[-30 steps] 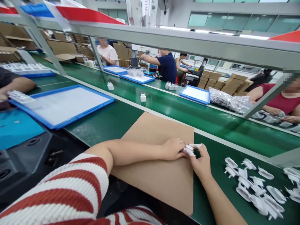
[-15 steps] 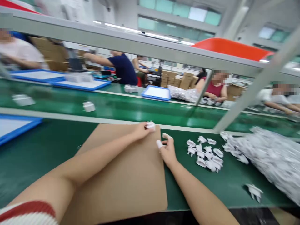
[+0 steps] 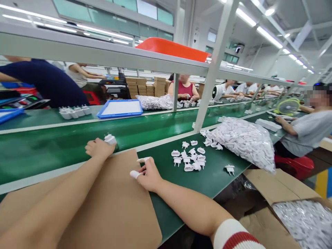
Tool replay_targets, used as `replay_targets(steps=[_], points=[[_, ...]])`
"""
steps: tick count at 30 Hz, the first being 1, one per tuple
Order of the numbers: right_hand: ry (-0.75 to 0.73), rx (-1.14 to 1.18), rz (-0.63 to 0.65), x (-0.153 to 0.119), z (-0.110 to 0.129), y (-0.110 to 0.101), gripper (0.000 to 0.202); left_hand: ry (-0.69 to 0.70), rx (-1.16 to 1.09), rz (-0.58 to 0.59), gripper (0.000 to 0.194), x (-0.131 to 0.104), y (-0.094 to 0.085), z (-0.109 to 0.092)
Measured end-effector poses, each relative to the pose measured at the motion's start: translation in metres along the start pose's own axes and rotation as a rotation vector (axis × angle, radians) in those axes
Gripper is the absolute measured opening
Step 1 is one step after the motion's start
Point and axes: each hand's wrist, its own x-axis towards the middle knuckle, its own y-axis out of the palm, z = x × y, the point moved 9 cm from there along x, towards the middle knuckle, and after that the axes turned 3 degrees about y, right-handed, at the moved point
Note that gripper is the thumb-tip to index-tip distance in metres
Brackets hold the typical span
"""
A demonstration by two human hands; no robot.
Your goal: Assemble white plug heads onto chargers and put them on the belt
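Observation:
My left hand (image 3: 100,148) is over the near edge of the green belt, its fingers curled. At its thumb side is a white plug adapter (image 3: 110,139) with pins pointing up, which the hand appears to grip; the fingers partly hide the contact. My right hand (image 3: 149,174), with white covers on thumb and fingertip, hovers by the right edge of a brown cardboard sheet (image 3: 116,204). Its thumb and forefinger are apart, with nothing visible between them. Right of it, several white plug pieces (image 3: 193,157) with pins lie loosely on the green table.
A clear bag of white parts (image 3: 241,140) lies right of the loose pieces, near a slanted post (image 3: 211,72). Across the belt (image 3: 155,126) are a blue-rimmed tray (image 3: 119,108) and white adapters (image 3: 74,111). An open carton (image 3: 282,186) stands lower right. Co-workers sit around.
The view has swung right, bringing the carton and a seated co-worker into sight. My left hand has gone with the adapter from the cardboard's far edge to the belt. My right hand stays open.

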Motion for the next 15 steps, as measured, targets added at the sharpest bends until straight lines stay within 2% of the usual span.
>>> replay_targets(steps=[2, 3, 5, 7, 11, 13, 15], points=[[0.0, 0.005, -0.004, 0.001, -0.002, 0.0, 0.06, -0.018, -0.07, -0.153, 0.068, -0.023, -0.014, -0.008], [-0.003, 0.009, -0.005, 0.001, -0.003, 0.001, 0.061, 0.018, -0.122, -0.203, 0.063, -0.037, -0.018, -0.016], [-0.011, 0.018, -0.006, 0.001, -0.005, 0.002, 0.063, 0.15, -0.221, -0.232, 0.053, -0.065, -0.019, -0.036], [-0.005, 0.026, -0.017, 0.0, -0.007, 0.003, 0.064, 0.25, -0.296, -0.226, 0.047, -0.093, -0.016, -0.05], [-0.006, 0.024, -0.097, -0.003, -0.006, -0.005, 0.056, 0.411, -0.409, -0.158, 0.039, -0.139, -0.002, -0.063], [-0.063, -0.021, -0.132, -0.004, 0.006, -0.016, 0.046, 0.453, -0.425, -0.1, 0.035, -0.15, 0.004, -0.065], [-0.129, -0.104, -0.195, -0.004, 0.023, -0.043, 0.034, 0.467, -0.439, -0.074, 0.033, -0.155, 0.007, -0.065]])
